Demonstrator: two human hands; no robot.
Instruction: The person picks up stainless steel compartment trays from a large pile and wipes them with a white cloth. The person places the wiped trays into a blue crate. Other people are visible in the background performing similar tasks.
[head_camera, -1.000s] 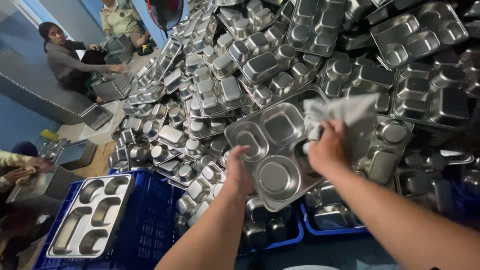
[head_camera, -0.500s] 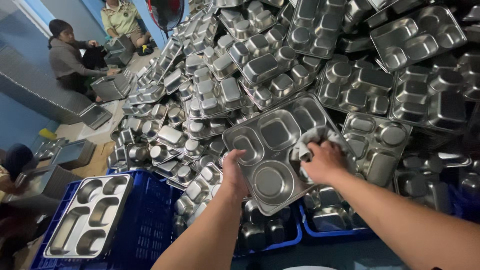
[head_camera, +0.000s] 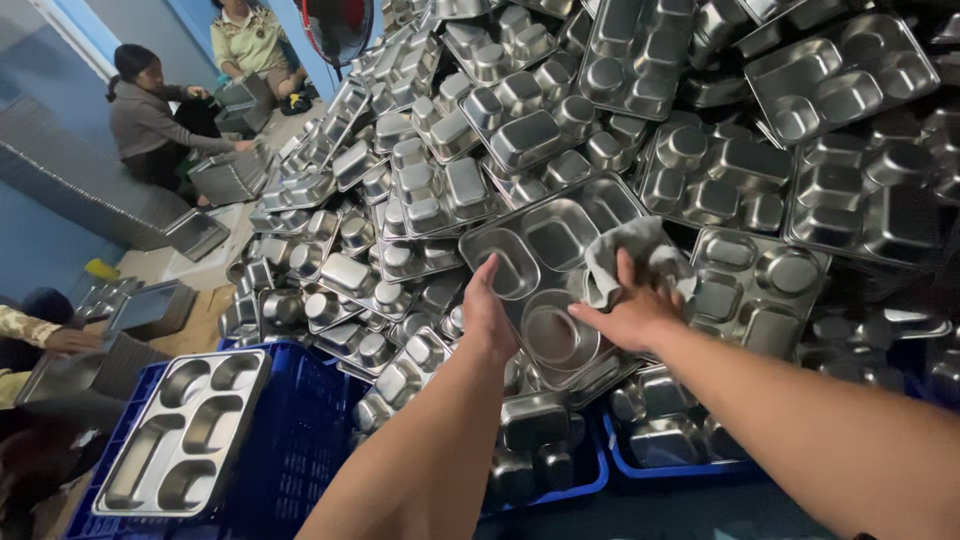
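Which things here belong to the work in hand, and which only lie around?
In use: left hand, steel tray, right hand, grey cloth.
Lying about: heap of trays, blue crate, tray on the crate.

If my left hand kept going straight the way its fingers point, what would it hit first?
Probably the pile of upturned steel compartment trays beyond the shiny steel compartment tray that the left hand grips; depth is unclear.

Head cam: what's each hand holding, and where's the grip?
Left hand grips the steel tray by its left edge. Right hand holds a grey cloth, bunched against the tray's inside.
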